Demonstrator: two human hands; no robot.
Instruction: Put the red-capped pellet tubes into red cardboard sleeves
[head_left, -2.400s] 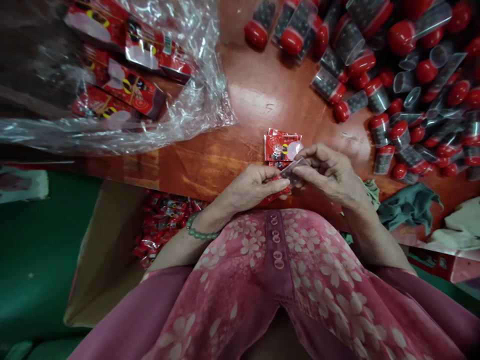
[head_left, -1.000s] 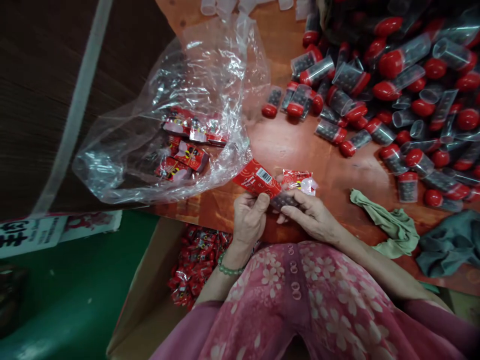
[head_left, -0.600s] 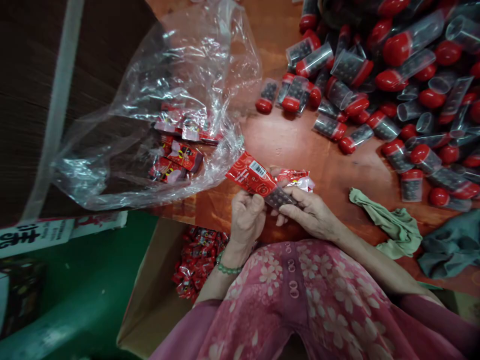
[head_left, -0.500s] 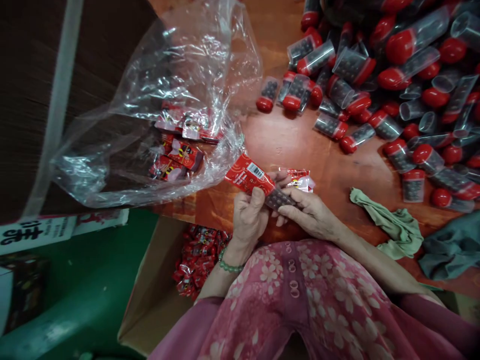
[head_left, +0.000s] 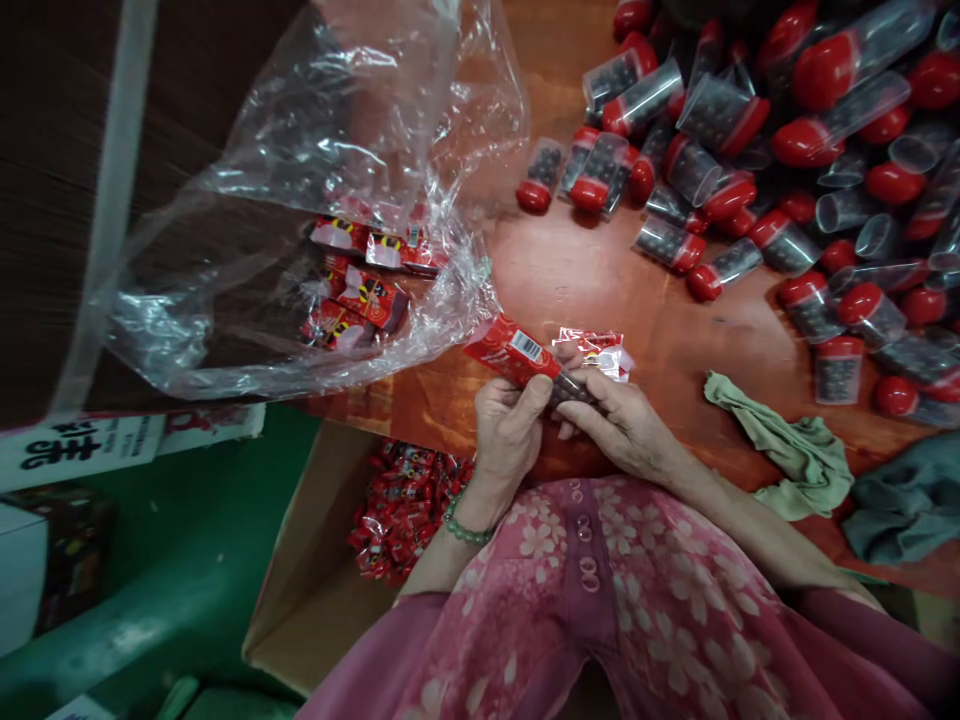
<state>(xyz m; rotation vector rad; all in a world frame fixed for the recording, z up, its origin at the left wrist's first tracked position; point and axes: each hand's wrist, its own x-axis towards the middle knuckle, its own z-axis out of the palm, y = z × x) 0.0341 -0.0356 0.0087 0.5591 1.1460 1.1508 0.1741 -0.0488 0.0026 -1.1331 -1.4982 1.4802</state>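
Observation:
A red packet [head_left: 517, 350] with a barcode and a clear, dark-dotted lower part is held between both hands over the table's near edge. My left hand [head_left: 511, 425] pinches its middle with the thumb on top. At the dotted end, my right hand [head_left: 619, 415] is closed, thumb and fingers round it. Just behind the hands lies a shiny red and white wrapper [head_left: 600, 350]. Some fingertips are hidden under the packet.
Clear tubes with red caps [head_left: 694, 170] are piled at the back right. A plastic bag [head_left: 360, 130] with red packets lies left. A cardboard box [head_left: 300, 570] of red packets stands below the table edge. A green cloth [head_left: 795, 450] lies right.
The left thumb has moved slightly along the packet toward the right hand, and the packet's red end is tilted differently. The whole view has shifted a little.

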